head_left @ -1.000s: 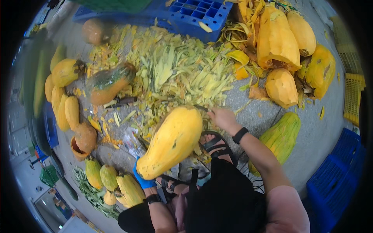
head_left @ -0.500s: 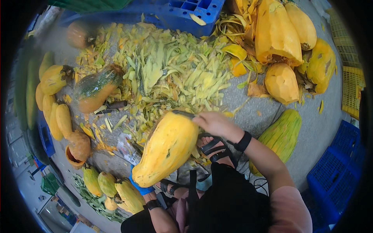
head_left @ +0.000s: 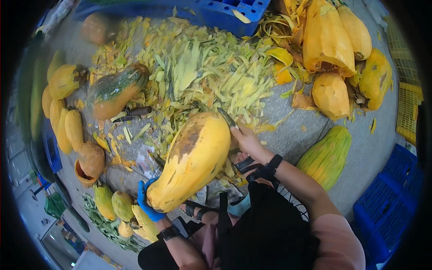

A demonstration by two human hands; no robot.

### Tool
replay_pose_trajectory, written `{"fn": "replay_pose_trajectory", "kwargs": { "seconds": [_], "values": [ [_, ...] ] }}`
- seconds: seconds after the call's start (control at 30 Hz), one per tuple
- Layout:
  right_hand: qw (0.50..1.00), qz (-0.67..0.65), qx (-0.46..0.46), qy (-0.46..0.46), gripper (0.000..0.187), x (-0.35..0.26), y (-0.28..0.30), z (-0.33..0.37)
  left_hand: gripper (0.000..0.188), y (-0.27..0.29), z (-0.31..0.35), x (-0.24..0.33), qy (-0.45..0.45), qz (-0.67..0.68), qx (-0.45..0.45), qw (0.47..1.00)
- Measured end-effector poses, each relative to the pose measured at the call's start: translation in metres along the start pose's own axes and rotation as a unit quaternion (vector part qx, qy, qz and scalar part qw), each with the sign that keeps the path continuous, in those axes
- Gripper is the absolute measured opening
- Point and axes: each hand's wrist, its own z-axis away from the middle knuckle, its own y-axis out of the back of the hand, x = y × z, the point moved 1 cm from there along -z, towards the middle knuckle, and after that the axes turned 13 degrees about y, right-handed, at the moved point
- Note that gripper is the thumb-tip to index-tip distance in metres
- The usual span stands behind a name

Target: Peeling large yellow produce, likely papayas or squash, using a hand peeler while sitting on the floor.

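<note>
A big yellow pumpkin point(head_left: 193, 157), long and mostly peeled, lies tilted in front of me with a brown rough patch on its upper left side. My left hand point(head_left: 147, 202), in a blue glove, grips its lower narrow end. At the pumpkin's upper right end my bare right hand point(head_left: 247, 141) has its fingers closed on a dark, narrow peeler-like tool point(head_left: 226, 118); its exact kind cannot be made out. The tool sits against or just beside the rind. Under and beyond the pumpkin spreads a heap of green and yellow peelings point(head_left: 198, 76).
Peeled yellow pumpkins point(head_left: 326, 40) stand at the far right, and a green-striped one point(head_left: 326, 155) lies right of my arm. Unpeeled pumpkins point(head_left: 119, 90) and a hollow orange piece point(head_left: 90, 164) are at left. Blue crates point(head_left: 387, 202) stand right; a blue pallet point(head_left: 202, 13) lies beyond.
The pumpkin has been turned, bringing the brown patch into sight. My left hand has shifted left and a little up. The tool has swung from lying across the pumpkin's end to its right edge.
</note>
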Motion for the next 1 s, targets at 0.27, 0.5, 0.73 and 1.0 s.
{"fn": "replay_pose_trajectory", "kwargs": {
  "seconds": [0.27,0.5,0.73,1.0],
  "values": [
    [0.952,0.217,0.063,0.204,0.030,-0.014,0.026,0.006,0.043,-0.012,-0.044,-0.002,0.058,-0.153,0.043,0.986],
    [0.921,0.276,0.045,0.272,0.027,-0.038,0.015,-0.004,0.043,0.007,-0.078,-0.029,0.133,-0.083,0.143,0.977],
    [0.849,0.354,-0.020,0.392,0.021,-0.063,0.019,0.014,0.068,0.039,-0.089,-0.070,0.004,-0.095,0.144,0.985],
    [0.772,0.475,-0.042,0.419,0.021,-0.094,-0.001,0.011,0.110,-0.068,-0.048,-0.028,-0.103,-0.577,0.026,0.810]
  ]
}}
